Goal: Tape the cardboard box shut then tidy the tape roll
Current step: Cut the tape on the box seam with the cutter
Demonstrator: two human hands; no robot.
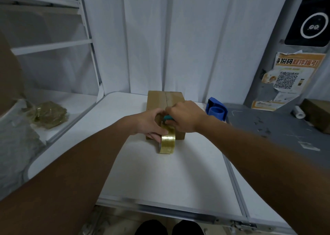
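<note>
A brown cardboard box [160, 99] lies on the white table [160, 172], its top flaps meeting in a centre seam that runs away from me. A clear yellowish tape roll [167, 142] stands on edge at the box's near end. My left hand [150, 124] holds the roll from the left. My right hand [185, 116] grips a small teal tool [167, 117] just above the roll, over the box's near top edge. The near part of the box top is hidden under both hands.
A blue tape dispenser [217, 110] stands right of the box. A grey surface [276, 133] with another cardboard box [317, 113] and a small white roll [299, 111] lies right. Crumpled tape [48, 114] sits on a left shelf. White curtain behind.
</note>
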